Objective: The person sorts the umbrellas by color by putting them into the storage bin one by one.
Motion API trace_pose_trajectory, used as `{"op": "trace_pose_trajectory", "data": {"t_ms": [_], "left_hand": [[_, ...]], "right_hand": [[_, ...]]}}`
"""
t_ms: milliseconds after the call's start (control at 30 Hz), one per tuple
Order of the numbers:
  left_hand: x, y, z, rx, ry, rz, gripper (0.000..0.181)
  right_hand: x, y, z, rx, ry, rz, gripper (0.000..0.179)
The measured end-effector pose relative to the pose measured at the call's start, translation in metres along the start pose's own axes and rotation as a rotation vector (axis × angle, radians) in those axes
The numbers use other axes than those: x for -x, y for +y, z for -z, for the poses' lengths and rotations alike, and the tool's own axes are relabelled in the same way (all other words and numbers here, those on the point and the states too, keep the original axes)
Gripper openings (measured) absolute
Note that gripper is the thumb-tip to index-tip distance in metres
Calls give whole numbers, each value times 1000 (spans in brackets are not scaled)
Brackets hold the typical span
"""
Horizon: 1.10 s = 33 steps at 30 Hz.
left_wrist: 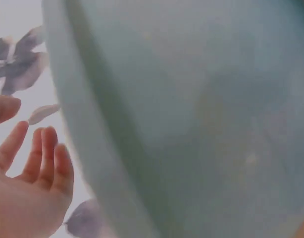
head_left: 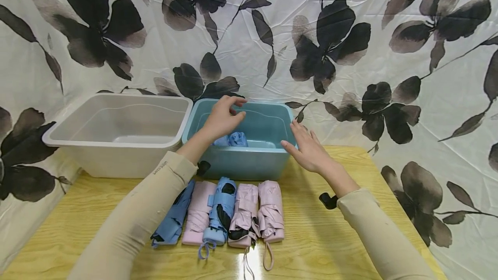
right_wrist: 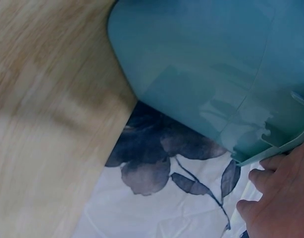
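The left hand [head_left: 222, 118] hovers over the open teal bin [head_left: 237, 165], fingers loosely curled and holding nothing; just below it a folded blue umbrella [head_left: 232, 139] lies on the bin's floor, apart from the fingers. In the left wrist view the same fingers [left_wrist: 40, 158] hang relaxed beside the bin's pale wall [left_wrist: 191, 124]. The right hand [head_left: 307, 148] rests flat and open against the bin's right rim, fingers straight — the right wrist view shows its knuckles [right_wrist: 278, 198] by the rim's outer corner [right_wrist: 271, 144]. To the left of the teal bin, touching it, stands a white bin [head_left: 116, 141]. In front of both, on the wooden table [head_left: 330, 245], 5 folded umbrellas lie side by side in a row: a blue one [head_left: 173, 219] partly under the left sleeve [head_left: 132, 224], a pink one [head_left: 199, 213], a second blue one [head_left: 219, 213], then 2 more pink ones [head_left: 245, 215] [head_left: 271, 211] — wrist loops pointing toward the person. A flowered cloth [head_left: 389, 33] drapes behind.
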<state>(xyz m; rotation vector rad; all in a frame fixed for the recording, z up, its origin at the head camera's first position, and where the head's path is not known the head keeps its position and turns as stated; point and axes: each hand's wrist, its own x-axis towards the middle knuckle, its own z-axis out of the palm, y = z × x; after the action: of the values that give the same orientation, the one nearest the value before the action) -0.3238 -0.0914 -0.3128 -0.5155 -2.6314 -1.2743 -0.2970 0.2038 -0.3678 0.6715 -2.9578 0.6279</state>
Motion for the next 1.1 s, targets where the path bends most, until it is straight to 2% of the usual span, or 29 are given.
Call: {"op": "trace_pose_trajectory", "data": {"t_ms": [167, 233, 333, 400, 567, 733, 900, 1100], "left_hand": [[27, 14, 10, -267, 193, -180, 35], [38, 16, 14, -339, 267, -252, 32], [53, 19, 19, -364, 343, -328, 31], [64, 20, 21, -361, 377, -348, 31], [91, 15, 28, -314, 431, -319, 30], [120, 0, 33, -266, 460, -260, 31], [149, -21, 37, -243, 442, -193, 31], [178, -53, 37, -271, 358, -90, 31]], "right_hand": [[0, 2, -1, -5, 3, 6, 85], [-1, 2, -2, -7, 5, 9, 86], [-1, 3, -2, -14, 7, 9, 85], [-1, 3, -2, -15, 8, 8, 85], [0, 2, -1, -17, 6, 8, 85], [1, 0, 0, -21, 3, 13, 84], [2, 0, 1, -22, 2, 15, 84], [1, 2, -1, -33, -1, 12, 84]]}}
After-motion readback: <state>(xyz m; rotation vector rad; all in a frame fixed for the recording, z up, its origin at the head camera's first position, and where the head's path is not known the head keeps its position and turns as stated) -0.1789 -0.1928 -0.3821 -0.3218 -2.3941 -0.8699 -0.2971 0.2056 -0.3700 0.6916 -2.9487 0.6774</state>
